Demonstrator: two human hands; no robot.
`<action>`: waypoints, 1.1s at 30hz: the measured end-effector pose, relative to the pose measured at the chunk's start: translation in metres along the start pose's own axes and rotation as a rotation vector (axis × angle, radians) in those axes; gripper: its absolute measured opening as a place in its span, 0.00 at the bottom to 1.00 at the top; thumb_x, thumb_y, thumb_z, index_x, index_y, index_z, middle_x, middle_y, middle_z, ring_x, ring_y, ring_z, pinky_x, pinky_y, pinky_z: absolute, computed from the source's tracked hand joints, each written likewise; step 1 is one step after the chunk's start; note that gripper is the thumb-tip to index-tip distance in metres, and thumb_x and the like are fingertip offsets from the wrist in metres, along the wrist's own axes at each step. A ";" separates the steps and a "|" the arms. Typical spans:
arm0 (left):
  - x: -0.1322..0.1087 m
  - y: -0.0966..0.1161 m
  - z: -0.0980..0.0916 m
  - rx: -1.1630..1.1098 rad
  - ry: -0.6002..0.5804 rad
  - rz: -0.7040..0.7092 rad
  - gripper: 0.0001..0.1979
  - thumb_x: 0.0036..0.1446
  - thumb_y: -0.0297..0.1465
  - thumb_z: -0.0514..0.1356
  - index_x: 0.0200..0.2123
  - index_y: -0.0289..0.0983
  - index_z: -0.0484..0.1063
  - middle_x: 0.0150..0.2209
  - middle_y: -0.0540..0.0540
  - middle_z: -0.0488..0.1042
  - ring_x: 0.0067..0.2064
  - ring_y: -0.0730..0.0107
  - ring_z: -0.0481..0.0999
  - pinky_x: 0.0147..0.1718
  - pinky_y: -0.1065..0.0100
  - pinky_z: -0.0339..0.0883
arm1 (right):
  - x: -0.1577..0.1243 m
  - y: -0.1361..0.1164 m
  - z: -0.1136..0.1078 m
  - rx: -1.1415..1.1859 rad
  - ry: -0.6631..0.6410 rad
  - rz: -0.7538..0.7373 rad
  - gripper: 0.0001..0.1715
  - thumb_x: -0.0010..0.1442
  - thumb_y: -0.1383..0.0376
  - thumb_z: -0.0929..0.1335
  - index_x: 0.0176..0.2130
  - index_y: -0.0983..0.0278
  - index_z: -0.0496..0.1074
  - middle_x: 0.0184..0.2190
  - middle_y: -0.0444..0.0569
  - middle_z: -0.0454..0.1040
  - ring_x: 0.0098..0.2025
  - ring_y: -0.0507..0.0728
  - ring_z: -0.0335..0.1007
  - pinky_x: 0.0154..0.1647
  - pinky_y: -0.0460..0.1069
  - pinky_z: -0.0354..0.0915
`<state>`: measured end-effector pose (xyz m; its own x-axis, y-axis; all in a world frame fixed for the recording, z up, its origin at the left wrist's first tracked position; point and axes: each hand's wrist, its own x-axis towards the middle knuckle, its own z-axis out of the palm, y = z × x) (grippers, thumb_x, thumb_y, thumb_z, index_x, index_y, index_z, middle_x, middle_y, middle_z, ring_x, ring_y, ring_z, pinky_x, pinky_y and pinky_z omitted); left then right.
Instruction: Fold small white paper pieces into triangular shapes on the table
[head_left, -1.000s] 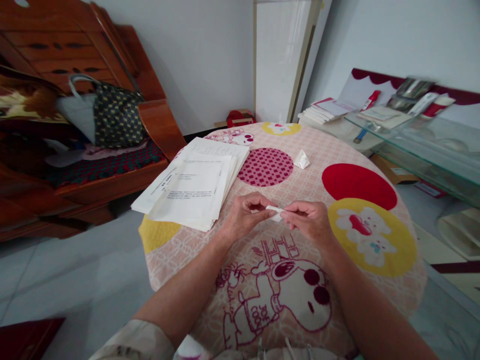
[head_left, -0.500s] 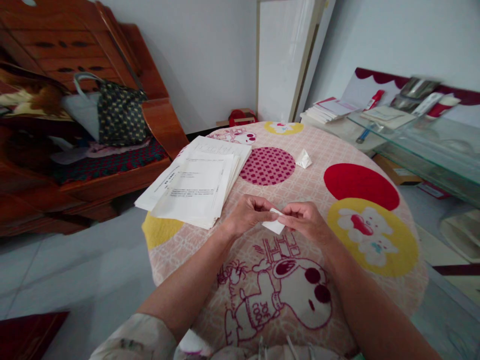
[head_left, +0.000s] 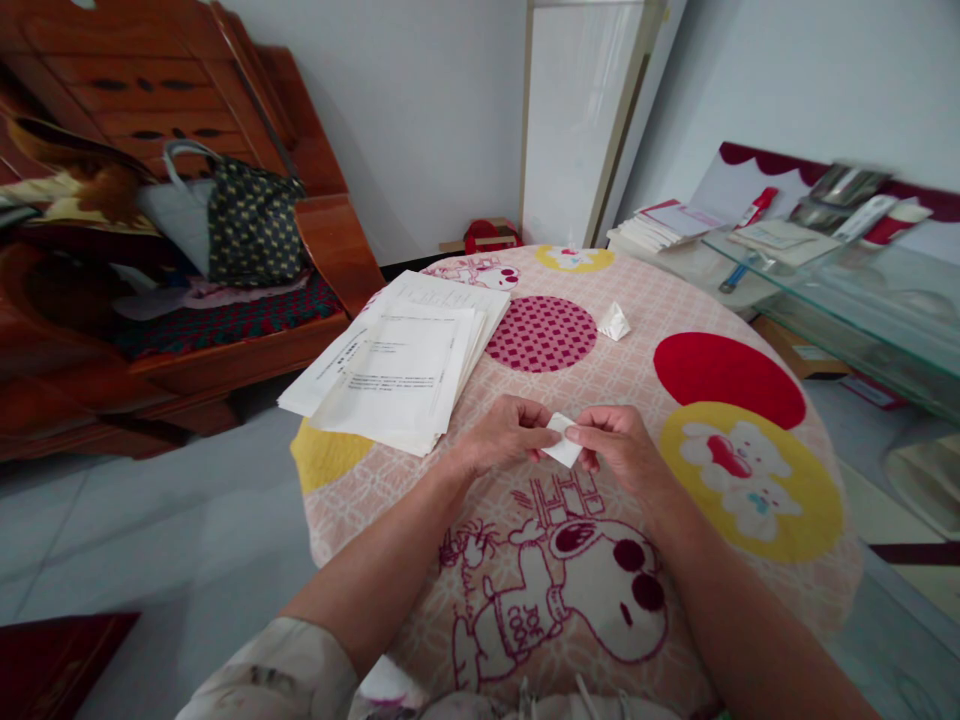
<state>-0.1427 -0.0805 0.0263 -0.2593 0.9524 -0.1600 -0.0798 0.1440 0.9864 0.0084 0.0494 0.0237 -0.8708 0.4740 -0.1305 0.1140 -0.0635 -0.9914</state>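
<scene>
Between my two hands is a small folded piece of white paper (head_left: 562, 447), held above the patterned tablecloth. My left hand (head_left: 510, 432) pinches its left side with thumb and fingers. On the other side, my right hand (head_left: 611, 440) grips the upper right edge, its thumb lying on top. The fingers beneath the paper are partly hidden. Farther back on the table sits a small white folded paper shape (head_left: 614, 322), apart from both hands. To the left of my hands lies a stack of printed sheets (head_left: 405, 370).
The round table wears a pink tablecloth (head_left: 720, 620) with cartoon prints. A wooden bench (head_left: 247, 350) with a dark patterned bag (head_left: 255, 225) stands at the left. At the right, a glass shelf (head_left: 862, 285) carries a metal container, a paper cup and booklets.
More of the folded paper's face shows between my hands, and my right thumb now lies across its top edge. The whole view has shifted slightly.
</scene>
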 end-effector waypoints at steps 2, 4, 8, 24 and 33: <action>0.001 -0.002 0.002 0.041 -0.012 0.003 0.08 0.51 0.32 0.66 0.28 0.31 0.76 0.22 0.50 0.72 0.22 0.80 0.69 0.21 0.77 0.61 | 0.000 0.001 0.002 0.014 0.010 0.008 0.17 0.49 0.57 0.75 0.21 0.65 0.73 0.13 0.42 0.68 0.14 0.48 0.60 0.14 0.44 0.54; 0.001 -0.003 0.005 0.051 -0.017 0.020 0.08 0.51 0.31 0.65 0.28 0.31 0.76 0.22 0.50 0.72 0.21 0.80 0.68 0.20 0.77 0.60 | 0.000 0.001 0.004 0.034 0.016 0.010 0.16 0.49 0.57 0.75 0.20 0.65 0.72 0.13 0.42 0.68 0.13 0.48 0.59 0.14 0.43 0.53; 0.002 -0.003 0.009 -0.013 -0.022 0.038 0.10 0.51 0.33 0.66 0.29 0.31 0.76 0.22 0.51 0.72 0.20 0.81 0.67 0.18 0.77 0.61 | -0.001 0.001 0.004 0.110 0.014 0.003 0.16 0.48 0.58 0.75 0.19 0.64 0.71 0.12 0.42 0.67 0.12 0.48 0.58 0.12 0.43 0.52; -0.004 0.002 0.008 -0.170 -0.021 -0.001 0.16 0.52 0.39 0.69 0.26 0.33 0.70 0.20 0.52 0.73 0.16 0.80 0.69 0.15 0.77 0.63 | 0.002 0.004 0.000 0.238 0.042 -0.045 0.14 0.49 0.59 0.76 0.21 0.64 0.72 0.15 0.42 0.70 0.13 0.48 0.60 0.12 0.43 0.55; -0.004 0.002 0.004 -0.174 -0.015 0.038 0.16 0.53 0.39 0.69 0.27 0.33 0.71 0.21 0.50 0.75 0.18 0.79 0.71 0.17 0.77 0.64 | 0.001 0.006 -0.003 0.242 0.057 -0.077 0.15 0.51 0.60 0.75 0.21 0.63 0.72 0.15 0.42 0.69 0.15 0.48 0.61 0.15 0.44 0.55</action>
<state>-0.1378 -0.0825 0.0290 -0.2510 0.9604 -0.1207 -0.2360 0.0602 0.9699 0.0094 0.0524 0.0178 -0.8433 0.5340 -0.0610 -0.0756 -0.2302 -0.9702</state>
